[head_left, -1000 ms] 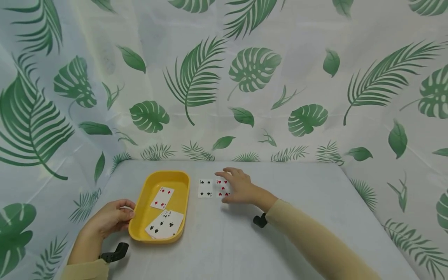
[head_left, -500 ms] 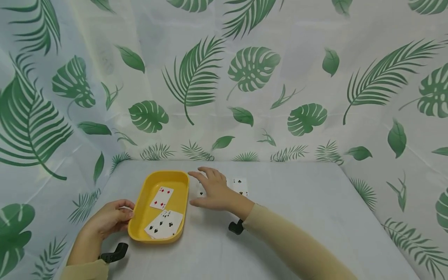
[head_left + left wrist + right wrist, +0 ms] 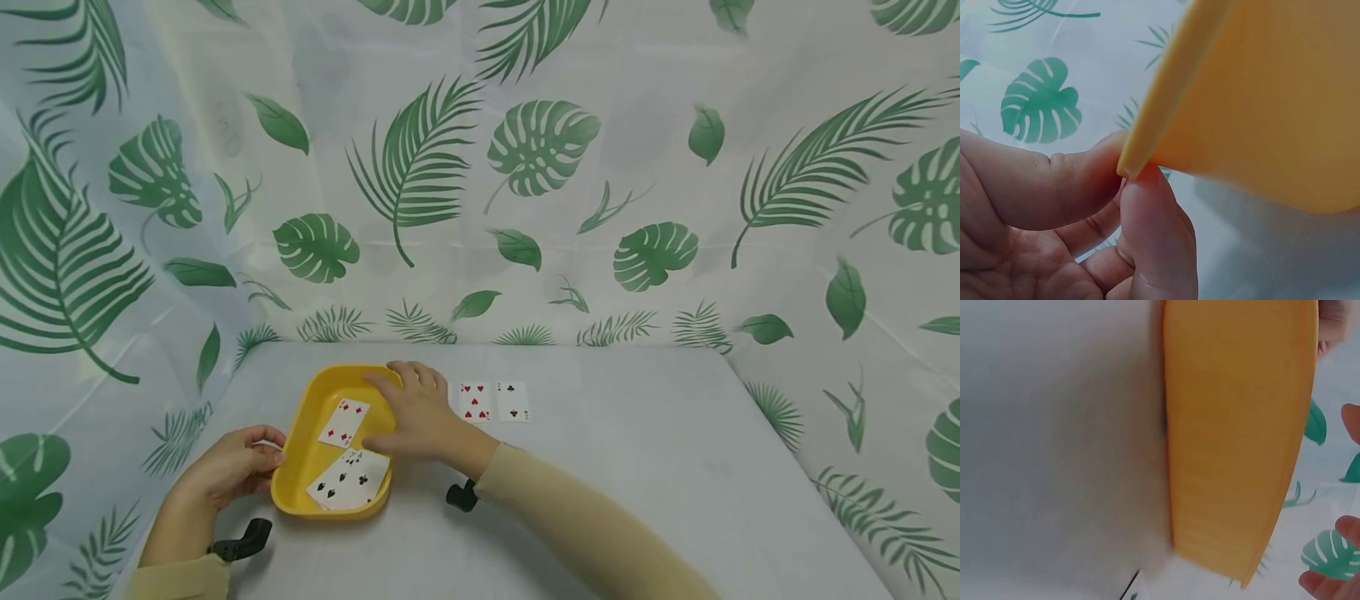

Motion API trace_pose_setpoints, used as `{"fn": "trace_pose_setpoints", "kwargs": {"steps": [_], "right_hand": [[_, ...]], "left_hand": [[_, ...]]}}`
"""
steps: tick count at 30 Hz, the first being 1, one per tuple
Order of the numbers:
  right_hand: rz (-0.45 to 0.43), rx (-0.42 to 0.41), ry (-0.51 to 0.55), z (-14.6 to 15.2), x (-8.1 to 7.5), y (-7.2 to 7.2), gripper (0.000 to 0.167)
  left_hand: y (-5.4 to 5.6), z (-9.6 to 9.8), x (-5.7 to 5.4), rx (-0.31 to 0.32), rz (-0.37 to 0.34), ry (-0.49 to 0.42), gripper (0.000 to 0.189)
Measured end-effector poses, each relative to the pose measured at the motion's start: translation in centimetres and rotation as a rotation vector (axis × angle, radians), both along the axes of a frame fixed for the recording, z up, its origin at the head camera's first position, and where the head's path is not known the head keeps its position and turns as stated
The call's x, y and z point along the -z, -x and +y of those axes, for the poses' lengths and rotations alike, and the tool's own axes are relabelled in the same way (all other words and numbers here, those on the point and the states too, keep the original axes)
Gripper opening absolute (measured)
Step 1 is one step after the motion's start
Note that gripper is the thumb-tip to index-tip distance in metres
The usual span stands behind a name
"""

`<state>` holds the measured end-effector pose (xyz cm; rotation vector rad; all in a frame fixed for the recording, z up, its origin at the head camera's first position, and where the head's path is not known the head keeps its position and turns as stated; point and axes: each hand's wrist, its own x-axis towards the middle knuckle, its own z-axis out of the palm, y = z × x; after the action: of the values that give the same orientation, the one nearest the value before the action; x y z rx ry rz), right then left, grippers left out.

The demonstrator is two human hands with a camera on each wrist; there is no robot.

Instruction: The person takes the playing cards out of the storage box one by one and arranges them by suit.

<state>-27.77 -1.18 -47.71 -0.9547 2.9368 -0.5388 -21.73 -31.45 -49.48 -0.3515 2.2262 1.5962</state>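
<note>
My left hand (image 3: 238, 467) pinches the left rim of a yellow plastic tray (image 3: 294, 467) between thumb and finger; the left wrist view shows this grip on the rim (image 3: 1160, 94) up close. Inside the tray lie a four of diamonds (image 3: 345, 423) and a few overlapping black-suit playing cards (image 3: 352, 482). My right hand (image 3: 423, 417) is spread over the tray's right side, its fingers reaching above the inside. No card shows in it. In the right wrist view its fingertips (image 3: 1350, 531) stand apart beyond the tray's side wall (image 3: 1235, 437).
On the white table, right of my right hand, lie a five of hearts (image 3: 474, 402) and a two of clubs (image 3: 513, 402), side by side. The four of spades is almost wholly hidden behind the hand. A leaf-patterned curtain (image 3: 450, 183) encloses the back and sides.
My right hand has moved left from over the five of hearts, past the four of spades, to over the tray, uncovering the two right-hand cards. My left hand keeps its grip.
</note>
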Motion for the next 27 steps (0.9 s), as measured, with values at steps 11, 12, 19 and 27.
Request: {"fn": "trace_pose_setpoints", "kwargs": {"steps": [11, 12, 19, 27], "right_hand": [[0.020, -0.005, -0.034, -4.5, 0.5, -0.5, 0.093], [0.018, -0.005, -0.040, -4.9, 0.6, -0.5, 0.093], [-0.035, 0.010, -0.063, -6.9, 1.0, -0.7, 0.093], [-0.082, 0.056, -0.113, -8.1, 1.7, -0.2, 0.092]], "left_hand": [[0.0, 0.0, -0.2, 0.002, -0.004, -0.005, 0.029], [0.0, 0.0, -0.2, 0.004, -0.005, -0.004, 0.029], [-0.1, -0.2, -0.2, 0.025, 0.002, -0.014, 0.028], [-0.1, -0.3, 0.2, 0.038, 0.012, -0.021, 0.028]]}}
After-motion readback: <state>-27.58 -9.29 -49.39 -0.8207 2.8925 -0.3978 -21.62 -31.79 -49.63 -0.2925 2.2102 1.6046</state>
